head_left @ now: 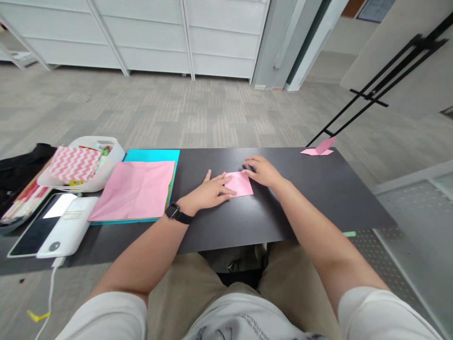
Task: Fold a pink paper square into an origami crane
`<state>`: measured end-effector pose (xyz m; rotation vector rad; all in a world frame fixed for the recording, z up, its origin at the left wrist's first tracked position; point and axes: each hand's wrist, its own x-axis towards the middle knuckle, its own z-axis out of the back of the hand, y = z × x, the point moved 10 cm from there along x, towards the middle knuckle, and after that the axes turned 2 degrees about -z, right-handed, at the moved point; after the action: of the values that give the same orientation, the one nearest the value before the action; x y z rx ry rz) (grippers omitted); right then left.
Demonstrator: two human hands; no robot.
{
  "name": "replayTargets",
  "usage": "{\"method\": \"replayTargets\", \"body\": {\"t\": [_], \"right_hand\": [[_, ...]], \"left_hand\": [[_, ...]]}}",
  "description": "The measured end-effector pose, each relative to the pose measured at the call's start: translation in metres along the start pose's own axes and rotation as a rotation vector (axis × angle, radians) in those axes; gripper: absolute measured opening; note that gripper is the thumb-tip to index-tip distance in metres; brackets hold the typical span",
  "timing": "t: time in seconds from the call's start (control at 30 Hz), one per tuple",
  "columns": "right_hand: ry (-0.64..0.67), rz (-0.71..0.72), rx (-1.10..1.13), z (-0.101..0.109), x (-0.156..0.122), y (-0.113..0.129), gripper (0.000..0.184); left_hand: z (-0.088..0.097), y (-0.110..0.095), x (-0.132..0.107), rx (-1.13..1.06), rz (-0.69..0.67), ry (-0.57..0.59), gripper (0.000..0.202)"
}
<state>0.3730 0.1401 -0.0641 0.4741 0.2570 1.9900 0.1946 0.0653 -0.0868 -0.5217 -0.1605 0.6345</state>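
Note:
A small folded piece of pink paper [242,185] lies flat on the dark table between my hands. My left hand [211,192] rests over its left side with fingers spread, a black watch on that wrist. At the paper's upper right corner is my right hand [262,171]; its thumb touches the edge and its fingers are bent and slightly blurred. Whether the right fingers pinch the paper, I cannot tell. To the left lies a stack of large coloured sheets [136,189], pink on top and blue at the bottom.
A folded pink paper shape [320,148] stands at the table's far right corner. On the left are a white basket [118,153] with a zigzag-patterned item, a tablet [31,236], a white power bank [69,229] with a cable, and a black bag [26,163].

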Motion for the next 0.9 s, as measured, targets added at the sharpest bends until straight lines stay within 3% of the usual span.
{"method": "replayTargets", "body": {"t": [0.1,0.2,0.33,0.47,0.57,0.67,0.8,0.9], "right_hand": [[-0.100,-0.031,0.062,-0.016,-0.001,0.003,0.033],[-0.016,-0.029,0.049,-0.032,-0.007,-0.002,0.037],[0.082,-0.048,0.050,-0.027,-0.018,-0.016,0.051],[0.105,0.025,0.092,-0.017,-0.024,-0.007,0.053],[0.122,0.015,0.078,-0.021,-0.023,-0.003,0.053],[0.129,0.006,0.075,-0.025,-0.022,-0.003,0.050],[0.129,0.008,0.075,-0.025,-0.020,-0.002,0.047],[0.104,0.001,0.081,-0.022,-0.019,0.000,0.044]], "left_hand": [[0.003,0.005,0.002,-0.009,0.047,-0.081,0.047],[0.005,0.007,0.005,-0.013,0.073,-0.114,0.058],[0.006,0.008,0.006,-0.020,0.107,-0.109,0.057],[0.007,0.005,0.005,-0.014,0.076,-0.102,0.060],[0.009,0.005,0.004,-0.010,0.059,-0.113,0.062],[0.015,0.001,0.003,0.000,0.022,-0.153,0.046],[0.033,-0.007,0.000,0.023,-0.064,-0.288,0.015],[0.052,0.001,-0.007,0.013,0.010,-0.474,0.031]]}}
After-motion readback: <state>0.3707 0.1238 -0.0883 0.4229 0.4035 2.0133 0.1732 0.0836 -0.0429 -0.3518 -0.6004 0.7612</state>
